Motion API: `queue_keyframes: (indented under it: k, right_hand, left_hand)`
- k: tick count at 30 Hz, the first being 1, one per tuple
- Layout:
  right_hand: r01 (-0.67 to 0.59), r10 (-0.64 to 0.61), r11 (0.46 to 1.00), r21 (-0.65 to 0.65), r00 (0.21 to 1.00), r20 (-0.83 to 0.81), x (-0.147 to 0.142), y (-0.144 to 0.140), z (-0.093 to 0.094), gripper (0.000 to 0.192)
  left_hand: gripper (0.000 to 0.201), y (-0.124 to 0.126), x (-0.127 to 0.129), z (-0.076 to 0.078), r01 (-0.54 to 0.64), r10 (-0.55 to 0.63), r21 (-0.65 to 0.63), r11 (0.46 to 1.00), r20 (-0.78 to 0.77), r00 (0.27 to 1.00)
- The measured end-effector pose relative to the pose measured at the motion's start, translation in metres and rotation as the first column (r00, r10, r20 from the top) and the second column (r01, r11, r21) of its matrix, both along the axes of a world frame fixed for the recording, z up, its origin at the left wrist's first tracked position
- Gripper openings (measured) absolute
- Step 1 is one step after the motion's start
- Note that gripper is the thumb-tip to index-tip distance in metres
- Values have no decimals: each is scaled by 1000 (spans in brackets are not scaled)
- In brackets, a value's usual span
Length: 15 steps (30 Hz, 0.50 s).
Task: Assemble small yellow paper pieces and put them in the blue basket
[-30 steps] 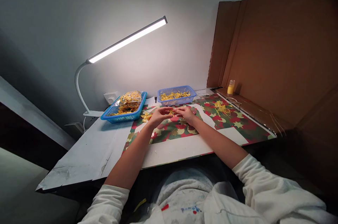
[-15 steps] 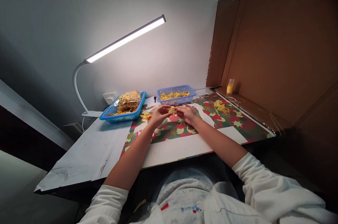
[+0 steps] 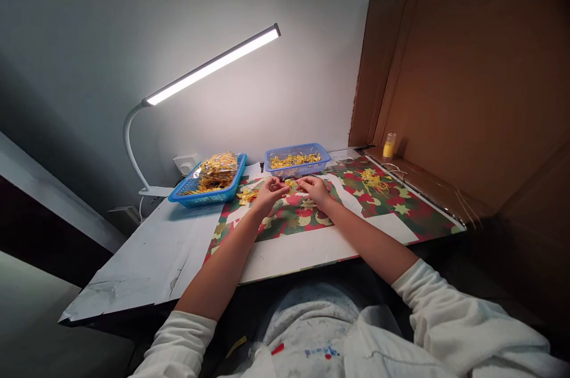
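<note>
Both my hands meet above the patterned sheet, around a small yellow ribbon piece (image 3: 289, 183) whose exact shape is too small to make out. My left hand (image 3: 268, 194) pinches at its left side, thumb and fingers drawn together. On the other side, my right hand (image 3: 316, 190) is closed in a pinch at the ribbon's right end. Just left of my left hand, several yellow ribbon pieces (image 3: 246, 196) lie on the sheet. Behind my hands stands a blue-purple basket (image 3: 297, 169) with many yellow ribbon pieces in it.
A blue basket (image 3: 207, 199) at the left holds golden pieces and a clear bag. Yellow strings (image 3: 374, 181) lie on the camouflage-patterned sheet (image 3: 401, 207) at right. A small bottle (image 3: 389, 146) stands by the cardboard wall (image 3: 454, 81). The lit lamp (image 3: 214, 66) reaches over the table.
My fingers have moved slightly apart, and more of the yellow ribbon piece shows between them. The baskets and strings have stayed in place.
</note>
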State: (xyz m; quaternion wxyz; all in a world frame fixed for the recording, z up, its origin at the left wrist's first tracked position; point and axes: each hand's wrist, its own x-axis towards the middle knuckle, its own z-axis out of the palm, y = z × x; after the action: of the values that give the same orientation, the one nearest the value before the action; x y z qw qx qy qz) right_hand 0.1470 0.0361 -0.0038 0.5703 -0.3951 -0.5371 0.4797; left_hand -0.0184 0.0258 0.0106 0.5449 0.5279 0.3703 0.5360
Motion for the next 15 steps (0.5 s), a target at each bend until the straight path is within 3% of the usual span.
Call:
queue_keyframes:
  k: [3,7,15]
  right_hand:
    - [45,-79,981,188,980,181,3,-4,3,17]
    - [-63,-108,924,378,904,415,5,-14,7,16]
    - [-136,-132,878,459,854,504,6,-16,7,18]
  left_hand:
    - [46,2,-1,2,-10,18,-87,996,90,996]
    - [42,3,-1,4,18,9,-167,986,158,987]
    - [42,7,-3,-2,98,-74,-157,983,151,986]
